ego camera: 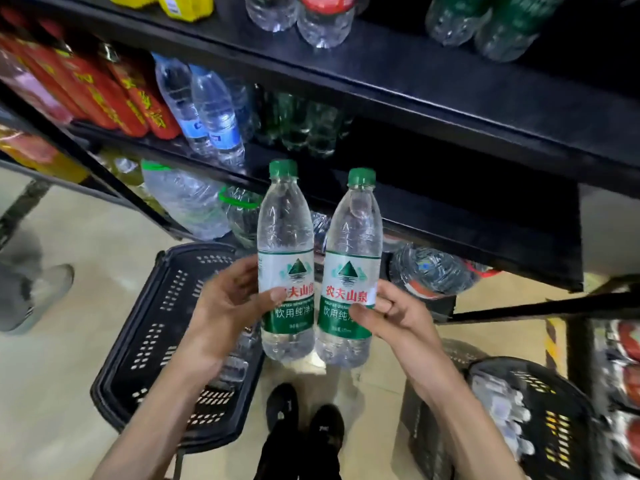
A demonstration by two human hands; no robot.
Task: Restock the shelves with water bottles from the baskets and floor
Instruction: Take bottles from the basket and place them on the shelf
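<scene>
The left hand [228, 306] and the right hand [394, 317] each hold one water bottle upright. The fingers [391, 303] are curled round the labelled waist and the thumb lies across the front. I judge this mid-body grip is meant to let each bottle be stood down on its base without tipping. The left bottle [285, 244] and the right bottle [351, 258] stand side by side, nearly touching, green caps up and labels toward the wearer.

Below the left fingers a black basket [152, 334] sits on the floor. It holds at least one clear bottle, partly hidden by the wrist. Below and to the right of the right fingers, a second basket [540, 420] holds more bottles. These look like the supply.

Beyond the fingers, past the caps, the middle shelf [485, 244] shows a dark gap to the right of a row of green bottles [304, 123]. That gap is probably where this pair belongs.
</scene>
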